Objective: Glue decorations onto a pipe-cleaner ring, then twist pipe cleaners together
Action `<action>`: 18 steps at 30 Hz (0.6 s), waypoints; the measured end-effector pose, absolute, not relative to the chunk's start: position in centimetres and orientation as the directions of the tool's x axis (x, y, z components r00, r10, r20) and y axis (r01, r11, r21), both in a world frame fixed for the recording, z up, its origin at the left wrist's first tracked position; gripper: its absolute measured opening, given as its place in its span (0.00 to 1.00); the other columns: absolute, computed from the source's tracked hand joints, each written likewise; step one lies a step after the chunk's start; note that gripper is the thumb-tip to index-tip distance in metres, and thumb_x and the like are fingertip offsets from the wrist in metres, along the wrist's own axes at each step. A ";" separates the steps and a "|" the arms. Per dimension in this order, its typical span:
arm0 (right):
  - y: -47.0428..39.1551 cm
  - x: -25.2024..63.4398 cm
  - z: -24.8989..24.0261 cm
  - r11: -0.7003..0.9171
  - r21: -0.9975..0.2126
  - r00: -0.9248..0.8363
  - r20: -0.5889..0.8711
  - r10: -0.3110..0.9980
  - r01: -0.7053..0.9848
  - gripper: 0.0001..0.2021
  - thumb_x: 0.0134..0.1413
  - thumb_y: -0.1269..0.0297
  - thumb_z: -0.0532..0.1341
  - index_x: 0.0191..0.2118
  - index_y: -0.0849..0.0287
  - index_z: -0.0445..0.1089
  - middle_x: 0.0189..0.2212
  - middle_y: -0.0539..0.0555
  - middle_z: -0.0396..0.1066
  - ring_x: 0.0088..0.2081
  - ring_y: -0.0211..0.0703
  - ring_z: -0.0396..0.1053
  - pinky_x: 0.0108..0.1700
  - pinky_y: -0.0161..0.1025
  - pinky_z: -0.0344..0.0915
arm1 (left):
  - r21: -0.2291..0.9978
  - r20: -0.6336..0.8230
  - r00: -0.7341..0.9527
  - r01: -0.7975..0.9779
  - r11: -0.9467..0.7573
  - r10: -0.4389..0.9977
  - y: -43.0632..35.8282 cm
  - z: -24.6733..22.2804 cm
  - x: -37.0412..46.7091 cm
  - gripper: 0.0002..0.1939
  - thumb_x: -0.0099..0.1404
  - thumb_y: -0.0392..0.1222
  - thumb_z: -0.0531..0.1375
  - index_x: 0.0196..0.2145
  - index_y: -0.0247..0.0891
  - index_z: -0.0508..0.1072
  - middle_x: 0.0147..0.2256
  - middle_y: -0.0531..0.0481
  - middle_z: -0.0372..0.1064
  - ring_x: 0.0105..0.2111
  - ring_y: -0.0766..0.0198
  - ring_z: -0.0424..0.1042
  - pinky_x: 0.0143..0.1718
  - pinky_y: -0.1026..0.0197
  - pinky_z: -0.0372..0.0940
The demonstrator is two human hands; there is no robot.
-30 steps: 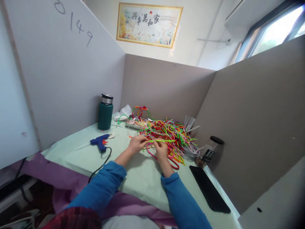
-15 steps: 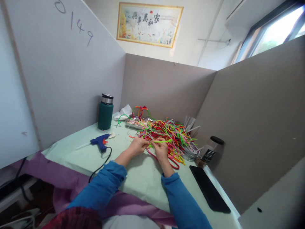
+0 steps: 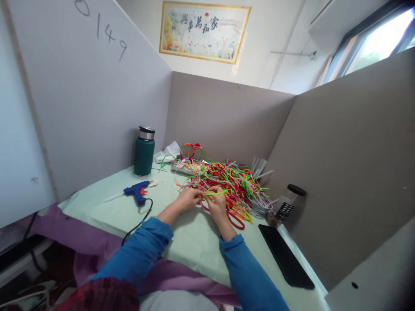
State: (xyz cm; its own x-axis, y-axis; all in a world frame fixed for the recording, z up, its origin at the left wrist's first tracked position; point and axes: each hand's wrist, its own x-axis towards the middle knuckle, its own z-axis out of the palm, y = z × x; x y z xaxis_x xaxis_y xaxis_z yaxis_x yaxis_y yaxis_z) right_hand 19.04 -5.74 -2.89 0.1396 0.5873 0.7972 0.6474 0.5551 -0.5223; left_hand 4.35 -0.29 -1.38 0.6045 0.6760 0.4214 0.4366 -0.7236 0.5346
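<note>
Close together at the near edge of a tangled pile of coloured fuzzy stems, my two hands meet over the table. My right hand pinches a yellow-green fuzzy stem, which lies across its fingers. My left hand is closed, its fingertips nearly touching the right ones at the stem's left end. What exactly the left fingertips grip is too small to make out. A pink-red stem curves on the table beside my right wrist.
A blue glue gun with a black cord and a green bottle stand left. Behind the hands is a metal tray. A black flat object and a clear container are at the right. Grey partitions surround the table.
The yellow-green stem's free right end has shifted left and now reaches less far past my right hand. My hands have moved only slightly.
</note>
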 end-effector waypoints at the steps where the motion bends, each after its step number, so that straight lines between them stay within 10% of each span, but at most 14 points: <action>1: -5.7 19.0 -3.0 0.556 -0.511 0.126 0.800 0.587 0.655 0.05 0.51 0.63 0.63 0.30 0.54 0.76 0.34 0.54 0.66 0.40 0.45 0.64 0.43 0.44 0.60 | 0.531 0.428 0.606 0.432 -0.729 0.670 -0.3 -1.4 4.4 0.11 0.57 0.36 0.56 0.32 0.39 0.78 0.24 0.51 0.74 0.26 0.66 0.70 0.28 0.68 0.58; 18: -6.4 18.0 -2.3 0.581 -0.537 0.175 0.808 0.562 0.612 0.06 0.53 0.65 0.60 0.31 0.56 0.74 0.35 0.55 0.66 0.41 0.45 0.64 0.44 0.42 0.62 | 0.673 0.502 0.379 0.393 -0.626 0.777 0.5 -1.0 4.6 0.11 0.57 0.40 0.55 0.30 0.35 0.76 0.24 0.52 0.70 0.25 0.68 0.64 0.26 0.68 0.56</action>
